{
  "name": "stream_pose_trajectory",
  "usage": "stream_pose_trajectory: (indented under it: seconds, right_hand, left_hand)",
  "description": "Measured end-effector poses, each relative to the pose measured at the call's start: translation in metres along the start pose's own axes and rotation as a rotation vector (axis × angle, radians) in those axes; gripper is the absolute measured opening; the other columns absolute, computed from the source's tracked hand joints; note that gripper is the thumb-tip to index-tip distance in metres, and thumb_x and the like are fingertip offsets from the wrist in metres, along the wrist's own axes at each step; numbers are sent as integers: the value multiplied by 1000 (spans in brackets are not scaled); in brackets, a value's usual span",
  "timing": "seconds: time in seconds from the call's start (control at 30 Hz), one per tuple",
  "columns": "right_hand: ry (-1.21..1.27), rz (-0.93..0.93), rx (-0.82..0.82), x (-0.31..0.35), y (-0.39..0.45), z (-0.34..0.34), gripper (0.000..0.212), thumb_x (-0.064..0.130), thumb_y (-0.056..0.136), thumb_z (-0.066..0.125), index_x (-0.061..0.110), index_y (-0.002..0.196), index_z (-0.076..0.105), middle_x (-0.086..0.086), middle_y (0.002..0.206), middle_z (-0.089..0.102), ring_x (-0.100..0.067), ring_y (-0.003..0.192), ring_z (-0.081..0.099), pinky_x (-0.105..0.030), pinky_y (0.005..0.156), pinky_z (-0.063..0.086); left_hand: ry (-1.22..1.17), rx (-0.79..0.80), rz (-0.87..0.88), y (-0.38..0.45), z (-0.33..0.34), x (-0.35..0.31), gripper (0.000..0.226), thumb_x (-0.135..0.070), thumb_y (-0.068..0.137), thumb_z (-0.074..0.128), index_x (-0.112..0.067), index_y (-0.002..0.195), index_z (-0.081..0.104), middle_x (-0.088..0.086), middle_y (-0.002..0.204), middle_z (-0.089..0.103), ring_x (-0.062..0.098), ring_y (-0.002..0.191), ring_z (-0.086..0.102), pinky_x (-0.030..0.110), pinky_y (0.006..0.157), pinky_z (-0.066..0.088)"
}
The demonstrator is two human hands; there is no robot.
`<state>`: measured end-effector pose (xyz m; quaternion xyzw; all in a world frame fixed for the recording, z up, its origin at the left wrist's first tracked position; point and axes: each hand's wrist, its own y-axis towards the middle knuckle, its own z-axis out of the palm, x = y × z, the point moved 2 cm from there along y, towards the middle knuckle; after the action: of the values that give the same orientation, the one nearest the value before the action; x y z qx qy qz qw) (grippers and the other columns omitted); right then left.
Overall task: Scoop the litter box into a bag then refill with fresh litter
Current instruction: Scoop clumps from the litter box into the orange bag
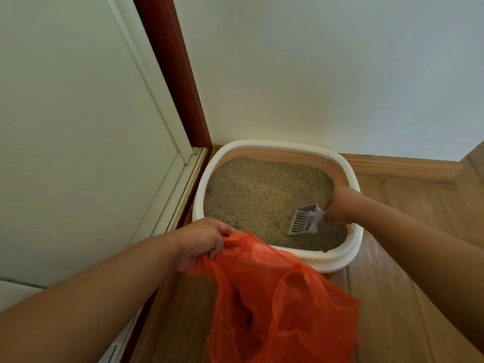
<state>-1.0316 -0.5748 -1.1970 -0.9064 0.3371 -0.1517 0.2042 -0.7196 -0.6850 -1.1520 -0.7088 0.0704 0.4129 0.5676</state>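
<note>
Legible text, labels, brands, numbers, signs: none.

A rounded white plastic litter box with a tan inner wall sits in the room corner, filled with beige granular litter. At its 4 o'clock edge a pale slotted plastic scoop tilts into the litter. A thin orange plastic bag hangs open at 6 o'clock, seemingly overlapping the rim.
</note>
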Motion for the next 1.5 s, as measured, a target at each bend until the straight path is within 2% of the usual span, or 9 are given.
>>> stream_pose_trajectory:
  seconds: [0.17,0.4,0.6,0.7,0.87,1.0,1.13,1.33,1.5]
  right_hand:
    - [98,-51,24,7,4,10,14,25,81,80,14,89,80,-4,74,71,-12,61,57,-23,52,45]
    - [254,-195,72,40,0,27,19,24,81,80,25,99,82,-8,84,77,-14,68,59,-30,61,48]
    - [305,-208,96,76,0,46,17,19,82,77,16,98,82,-10,83,75,-15,65,56,-26,57,45]
    - [347,-165,93,94,7,56,17,19,84,76,8,96,81,-7,74,67,-14,58,53,-23,50,43]
    - [517,-133,28,117,13,67,13,18,84,78,10,94,80,1,58,58,-11,47,44,-17,39,30]
    - [682,-117,-12,131,20,75,14,14,88,74,7,99,79,-7,69,66,-10,44,44,-20,40,34]
    - [755,-113,-50,148,30,75,17,17,91,73,9,106,77,-11,73,70,-11,45,47,-21,37,34]
    - [754,-144,-79,165,49,75,16,18,91,71,10,103,78,-15,81,73,-16,53,53,-29,47,44]
    - [871,-150,-59,162,63,67,24,16,90,75,8,112,75,-16,83,72,-16,55,52,-29,51,43]
  left_hand:
    - [14,-1,-12,3,-2,4,77,30,68,25,-3,117,75,9,59,63,15,38,52,17,38,41]
    - [49,-29,-24,15,-16,14,76,26,62,31,-11,104,82,13,67,61,22,46,52,22,46,44]
    - [29,-32,-28,19,-22,18,76,25,59,32,-10,105,81,16,73,64,25,52,57,28,55,47]
    - [-7,-37,-25,18,-25,19,76,25,58,31,-9,104,81,16,74,64,26,53,56,27,54,45]
    - [-61,-24,-20,16,-28,18,77,27,62,28,-5,108,79,15,72,66,23,49,57,21,46,46]
    - [-49,-25,-13,17,-31,18,77,25,59,31,-9,109,80,20,84,65,25,54,57,23,46,47]
    - [-31,-14,-22,15,-33,18,77,25,61,33,-12,109,80,19,84,65,24,55,56,24,46,47]
    - [-30,-17,-16,13,-36,13,76,26,64,32,-12,109,80,15,79,64,19,50,52,24,47,41]
    - [-28,-33,-15,13,-40,14,76,26,62,33,-15,104,82,13,78,67,18,52,55,24,47,41]
